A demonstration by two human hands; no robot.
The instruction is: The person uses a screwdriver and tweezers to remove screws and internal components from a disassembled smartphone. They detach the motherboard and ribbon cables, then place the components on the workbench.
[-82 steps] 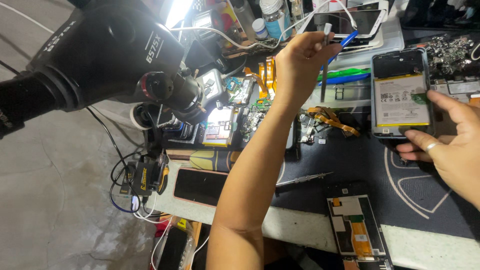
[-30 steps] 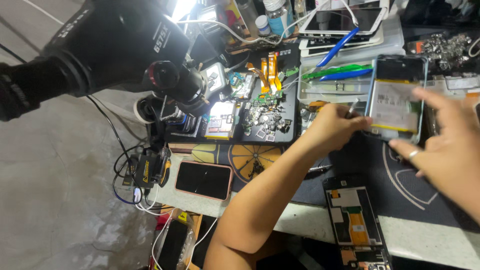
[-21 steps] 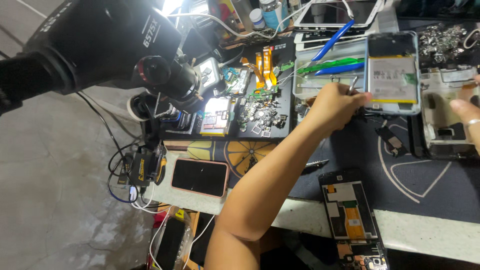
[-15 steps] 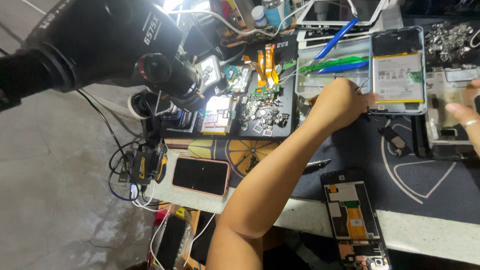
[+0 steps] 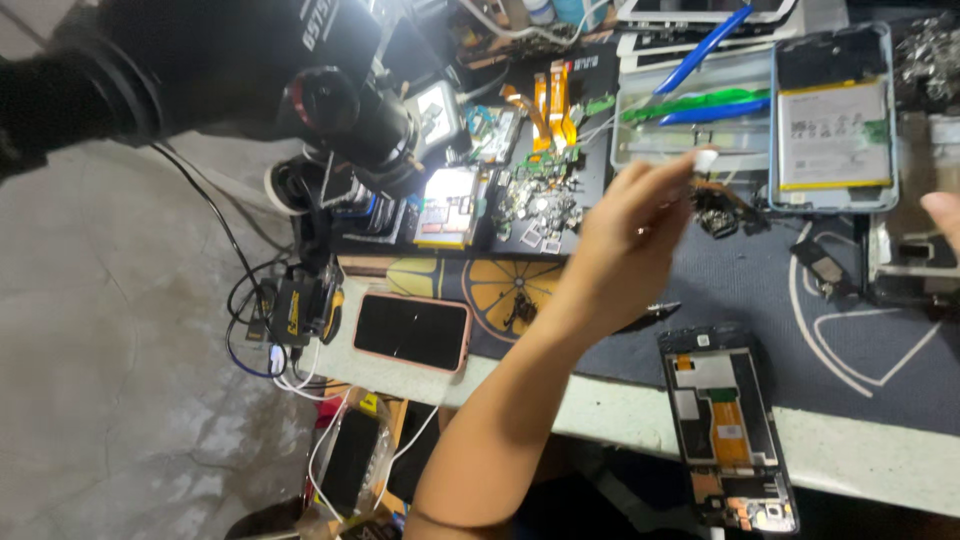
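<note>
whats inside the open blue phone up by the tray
Inside the open blue phone a white-labelled battery with a yellow lower edge fills most of the shell, with a dark board section above. Whatever lies under the battery is covered.

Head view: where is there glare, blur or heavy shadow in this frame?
Head view: the lit circuit board under the microscope is blown out; the left hand and the white-tipped tool it pinches are motion-blurred; the microscope body is nearly black; the right hand is cut by the edge.

Bare left forearm and hand (image 5: 625, 235), sleeveless; right fingertip (image 5: 942, 210) at the frame edge.
</note>
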